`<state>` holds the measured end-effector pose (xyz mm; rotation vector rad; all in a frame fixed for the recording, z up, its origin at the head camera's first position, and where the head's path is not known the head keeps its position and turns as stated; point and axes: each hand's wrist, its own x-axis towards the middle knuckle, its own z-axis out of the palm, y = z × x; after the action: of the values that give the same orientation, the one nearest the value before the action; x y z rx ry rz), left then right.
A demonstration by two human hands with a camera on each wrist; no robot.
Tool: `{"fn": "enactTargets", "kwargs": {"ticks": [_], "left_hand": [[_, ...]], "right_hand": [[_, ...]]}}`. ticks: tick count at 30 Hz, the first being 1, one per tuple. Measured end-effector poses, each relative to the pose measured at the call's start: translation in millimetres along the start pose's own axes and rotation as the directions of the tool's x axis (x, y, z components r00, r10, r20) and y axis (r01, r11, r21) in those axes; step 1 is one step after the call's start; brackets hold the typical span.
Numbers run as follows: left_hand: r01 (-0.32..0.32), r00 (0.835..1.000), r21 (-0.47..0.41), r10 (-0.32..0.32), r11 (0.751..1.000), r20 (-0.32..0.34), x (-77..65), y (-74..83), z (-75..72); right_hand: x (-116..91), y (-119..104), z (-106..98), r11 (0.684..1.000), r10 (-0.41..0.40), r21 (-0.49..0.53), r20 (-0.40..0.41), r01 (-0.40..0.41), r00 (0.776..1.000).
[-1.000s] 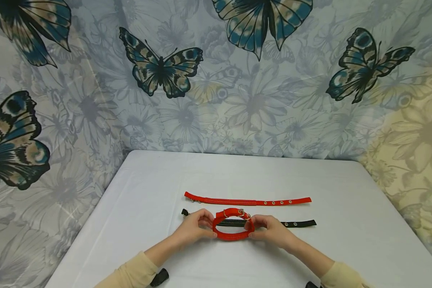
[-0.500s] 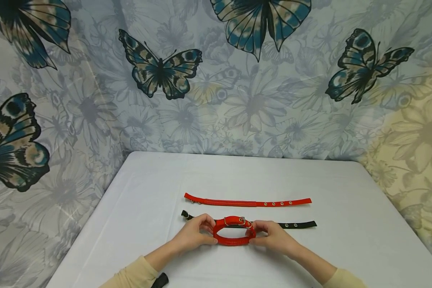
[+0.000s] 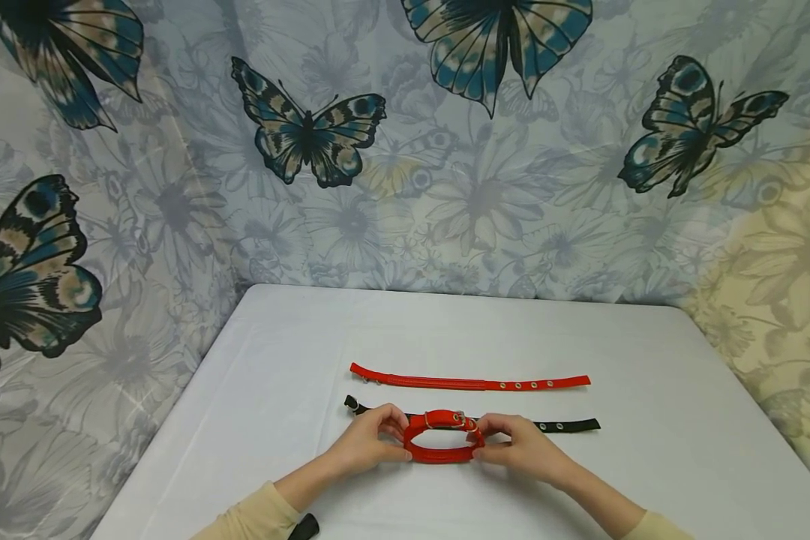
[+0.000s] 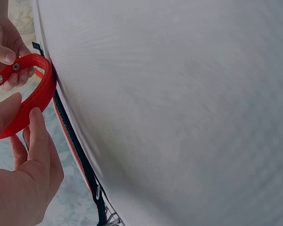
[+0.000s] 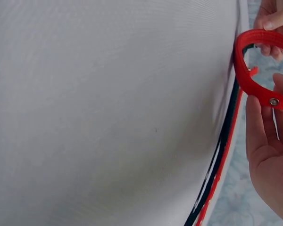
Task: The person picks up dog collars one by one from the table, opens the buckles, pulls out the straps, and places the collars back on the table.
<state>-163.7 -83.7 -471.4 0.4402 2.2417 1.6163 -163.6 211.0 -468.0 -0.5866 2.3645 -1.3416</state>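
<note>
A red collar [image 3: 442,456], fastened by its metal buckle into an oval loop, is held between both hands over the front half of the table. My left hand [image 3: 364,444] pinches the loop's left end, thumb on the near side. At the opposite end, my right hand [image 3: 523,450] grips it between thumb and fingers. The left wrist view shows the padded band [image 4: 49,87] curving past the fingers, with metal eyelets along the strap. In the right wrist view an eyelet [image 5: 273,101] sits right by the right fingertips.
Behind the loop lies a straightened black collar [image 3: 577,426], its middle partly covered by the hands and loop. Farther back, a second red collar [image 3: 439,383] is stretched out flat. A dark object [image 3: 306,527] shows beside the left sleeve. Butterfly-patterned cloth [image 3: 479,202] hangs behind the white table [image 3: 297,330].
Both hands have brought the red loop slightly down and toward the front, and it tilts flatter. The grip stays the same. The head view has shifted slightly.
</note>
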Motion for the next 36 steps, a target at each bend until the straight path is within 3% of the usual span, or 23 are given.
{"fn": "enactTargets", "kwargs": {"ticks": [7,18,26,36], "left_hand": [[-0.002,1.000,0.002,0.002,1.000,0.004,-0.1,-1.0,1.4],[-0.067,0.998,-0.027,0.067,0.997,0.011,1.7,5.5,-3.4],[-0.057,0.998,-0.030,0.057,0.998,0.002,1.9,5.5,-2.9],[-0.064,0.998,-0.008,0.064,0.998,-0.008,2.7,2.7,-1.3]], "right_hand": [[-2,0,-2,1.000,0.006,0.023,0.005,-0.006,1.000],[-3,-1,-1,1.000,-0.001,0.016,-0.003,0.001,1.000],[-3,0,-1,1.000,0.017,0.014,0.008,-0.017,1.000],[-4,-11,-7,0.998,-0.034,0.055,-0.029,0.036,0.999]]}}
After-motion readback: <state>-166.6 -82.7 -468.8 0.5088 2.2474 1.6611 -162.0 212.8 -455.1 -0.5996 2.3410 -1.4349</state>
